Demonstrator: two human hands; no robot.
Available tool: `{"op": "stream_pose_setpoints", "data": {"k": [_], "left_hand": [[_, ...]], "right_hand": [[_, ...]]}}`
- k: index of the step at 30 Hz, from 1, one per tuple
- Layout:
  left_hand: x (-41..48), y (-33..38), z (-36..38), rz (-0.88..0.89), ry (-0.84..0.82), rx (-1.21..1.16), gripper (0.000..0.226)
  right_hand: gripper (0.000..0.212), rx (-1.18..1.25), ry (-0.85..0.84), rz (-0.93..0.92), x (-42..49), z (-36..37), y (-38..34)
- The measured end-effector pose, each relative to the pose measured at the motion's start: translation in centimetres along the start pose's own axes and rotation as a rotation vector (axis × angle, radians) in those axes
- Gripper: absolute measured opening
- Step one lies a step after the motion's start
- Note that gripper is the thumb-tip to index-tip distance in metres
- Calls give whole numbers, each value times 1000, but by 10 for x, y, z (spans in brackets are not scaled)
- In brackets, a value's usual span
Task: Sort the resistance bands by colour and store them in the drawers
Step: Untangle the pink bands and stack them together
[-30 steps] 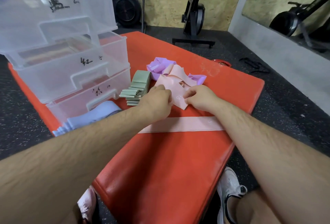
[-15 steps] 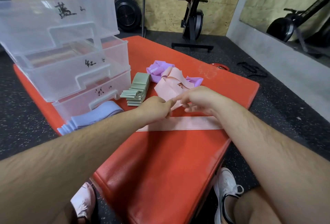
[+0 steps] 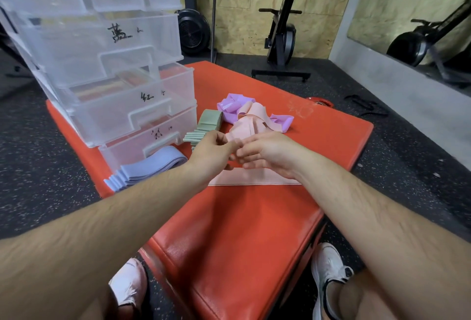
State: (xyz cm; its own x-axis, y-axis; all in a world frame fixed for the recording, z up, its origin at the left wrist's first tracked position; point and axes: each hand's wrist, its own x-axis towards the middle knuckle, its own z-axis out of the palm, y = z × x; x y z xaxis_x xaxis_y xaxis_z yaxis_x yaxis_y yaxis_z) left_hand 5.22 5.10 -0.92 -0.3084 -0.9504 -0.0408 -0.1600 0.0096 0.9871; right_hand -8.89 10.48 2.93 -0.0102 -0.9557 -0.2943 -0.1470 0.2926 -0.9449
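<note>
A loose pink resistance band (image 3: 248,124) lies crumpled on the red padded bench (image 3: 244,220), on top of purple bands (image 3: 230,108). My left hand (image 3: 211,150) and my right hand (image 3: 267,152) meet at its near edge and both pinch it, lifting that edge. A flat pink band (image 3: 254,179) lies under my wrists. Green bands (image 3: 204,126) are stacked to the left, blue bands (image 3: 147,166) in front of the clear drawer unit (image 3: 107,85). The middle labelled drawer (image 3: 122,110) stands pulled out.
The drawer unit fills the bench's back left corner. Black speckled rubber floor surrounds the bench. An exercise machine (image 3: 283,37) and a fan (image 3: 193,31) stand by the plywood wall behind. My shoes (image 3: 328,276) are at the bench's near edge.
Both hands have drawn the pink band's near edge toward me and up off the pile. The camera has tilted, so the drawer unit sits lower in view.
</note>
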Motion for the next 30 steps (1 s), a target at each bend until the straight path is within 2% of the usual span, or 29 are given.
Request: {"op": "stream_pose_setpoints", "data": {"k": [2, 5, 6, 8, 11, 14, 18, 20, 23, 30], "left_hand": [[1, -1, -6, 23, 44, 84, 17], [2, 4, -15, 114, 74, 279, 11], [1, 7, -18, 158, 68, 346, 9], [1, 11, -23, 222, 50, 446, 7], [3, 12, -34, 249, 5, 489, 9], [3, 12, -45, 253, 1, 461, 11], [4, 8, -55, 270, 7, 389, 16], [2, 7, -59, 295, 22, 375, 16], [0, 9, -64, 314, 67, 356, 14], [1, 18, -82, 258, 111, 206, 13]], "right_hand": [[20, -114, 23, 15, 2, 2, 0], [18, -780, 287, -208, 10, -4, 4], [19, -899, 352, -299, 14, -5, 4], [27, -858, 351, -431, 23, -3, 4], [33, -794, 185, -556, 32, 6, -2], [20, -690, 111, -453, 37, 13, -3], [17, -654, 94, -436, 42, 16, -6], [11, -702, 91, -452, 41, 19, -8], [15, -833, 82, -458, 40, 17, -8], [15, -991, 113, -311, 39, -11, 4]]}}
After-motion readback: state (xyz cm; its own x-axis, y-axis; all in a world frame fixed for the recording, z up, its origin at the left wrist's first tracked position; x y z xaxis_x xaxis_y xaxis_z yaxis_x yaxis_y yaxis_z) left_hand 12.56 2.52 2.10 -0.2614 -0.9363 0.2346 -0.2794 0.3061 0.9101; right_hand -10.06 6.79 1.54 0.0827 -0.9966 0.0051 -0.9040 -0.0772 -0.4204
